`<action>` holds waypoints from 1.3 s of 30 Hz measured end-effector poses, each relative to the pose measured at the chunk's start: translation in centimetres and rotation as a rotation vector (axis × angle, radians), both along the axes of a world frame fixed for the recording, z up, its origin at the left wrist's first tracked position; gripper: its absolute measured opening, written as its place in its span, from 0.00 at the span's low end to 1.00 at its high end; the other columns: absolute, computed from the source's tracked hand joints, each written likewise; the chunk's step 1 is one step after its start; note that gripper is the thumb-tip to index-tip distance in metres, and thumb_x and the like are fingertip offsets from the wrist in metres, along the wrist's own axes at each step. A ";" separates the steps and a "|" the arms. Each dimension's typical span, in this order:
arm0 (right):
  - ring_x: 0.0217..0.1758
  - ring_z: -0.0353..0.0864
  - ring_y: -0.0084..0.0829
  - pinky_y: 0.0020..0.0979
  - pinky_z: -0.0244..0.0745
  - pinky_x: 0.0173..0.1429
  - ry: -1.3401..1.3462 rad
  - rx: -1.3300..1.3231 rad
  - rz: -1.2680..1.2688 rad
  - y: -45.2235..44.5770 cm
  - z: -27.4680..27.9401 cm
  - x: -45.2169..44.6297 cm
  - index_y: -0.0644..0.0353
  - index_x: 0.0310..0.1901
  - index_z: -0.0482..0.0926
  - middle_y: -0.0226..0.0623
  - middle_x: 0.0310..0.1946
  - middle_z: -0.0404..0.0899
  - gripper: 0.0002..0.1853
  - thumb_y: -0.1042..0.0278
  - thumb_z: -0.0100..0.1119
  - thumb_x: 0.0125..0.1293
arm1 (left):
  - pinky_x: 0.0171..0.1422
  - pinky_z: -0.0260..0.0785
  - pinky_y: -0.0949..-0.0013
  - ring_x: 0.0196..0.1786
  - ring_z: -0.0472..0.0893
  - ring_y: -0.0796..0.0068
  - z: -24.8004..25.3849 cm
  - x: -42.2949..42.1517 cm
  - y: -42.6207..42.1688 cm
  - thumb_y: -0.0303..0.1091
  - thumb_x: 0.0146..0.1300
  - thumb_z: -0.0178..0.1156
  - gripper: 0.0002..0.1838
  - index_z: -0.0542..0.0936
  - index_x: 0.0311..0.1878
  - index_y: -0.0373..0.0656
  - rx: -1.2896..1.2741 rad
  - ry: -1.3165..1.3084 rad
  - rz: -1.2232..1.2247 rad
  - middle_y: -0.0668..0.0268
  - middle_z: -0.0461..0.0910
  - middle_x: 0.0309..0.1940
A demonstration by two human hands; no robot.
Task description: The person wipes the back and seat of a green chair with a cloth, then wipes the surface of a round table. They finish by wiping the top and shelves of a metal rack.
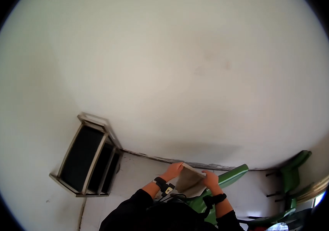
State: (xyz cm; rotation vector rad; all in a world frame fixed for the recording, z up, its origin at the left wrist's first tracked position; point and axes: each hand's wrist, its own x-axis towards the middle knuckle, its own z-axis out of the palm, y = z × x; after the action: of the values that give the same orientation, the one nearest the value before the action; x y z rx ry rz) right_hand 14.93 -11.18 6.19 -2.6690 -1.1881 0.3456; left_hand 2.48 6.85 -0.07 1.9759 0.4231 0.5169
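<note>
Black sleeves (130, 208) lead to both hands (173, 170) gripping a brown cloth (189, 182), perhaps a bag, its inside hidden.

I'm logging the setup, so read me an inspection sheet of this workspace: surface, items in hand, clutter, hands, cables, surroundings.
Surface: green chair near the hands; pale floor.
Items in hand: brownish cloth, held by its upper edge.
Clutter: whitish item at lower right, cropped, unidentifiable.
Hands: left and right both gripping the cloth.
Cables: dark cord near the body; ends unclear.
Surroundings: plain wall, black-shelved rack, more green chairs.
</note>
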 end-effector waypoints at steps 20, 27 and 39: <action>0.23 0.73 0.43 0.39 0.66 0.26 -0.229 0.442 -0.290 -13.4 -7.6 10.0 0.43 0.51 0.65 0.41 0.20 0.73 0.30 0.74 0.56 0.42 | 0.37 0.61 0.58 0.37 0.70 0.62 -3.0 8.7 -12.9 0.32 0.48 0.49 0.06 0.72 0.22 0.42 0.694 0.144 -0.339 0.61 0.70 0.26; 0.18 0.71 0.42 0.38 0.64 0.21 -0.085 0.425 -0.180 -15.2 -9.3 9.3 0.43 0.46 0.72 0.41 0.14 0.70 0.30 0.81 0.50 0.36 | 0.41 0.61 0.60 0.39 0.68 0.61 -0.8 5.7 -14.4 0.31 0.43 0.53 0.05 0.73 0.20 0.41 0.588 0.048 -0.301 0.60 0.67 0.28; 0.28 0.75 0.35 0.32 0.69 0.32 0.372 0.340 -0.271 -20.2 -10.2 13.9 0.55 0.45 0.72 0.40 0.24 0.75 0.19 0.66 0.59 0.48 | 0.41 0.61 0.62 0.39 0.68 0.58 5.1 8.8 -18.9 0.38 0.44 0.56 0.12 0.73 0.19 0.38 0.500 0.655 -0.444 0.60 0.71 0.31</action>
State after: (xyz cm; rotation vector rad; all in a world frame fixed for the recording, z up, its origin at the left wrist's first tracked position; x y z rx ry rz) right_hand 28.80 -31.39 -4.03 -2.2988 -0.6945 0.5140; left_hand 11.32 -12.02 5.00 2.6148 0.2423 -0.3632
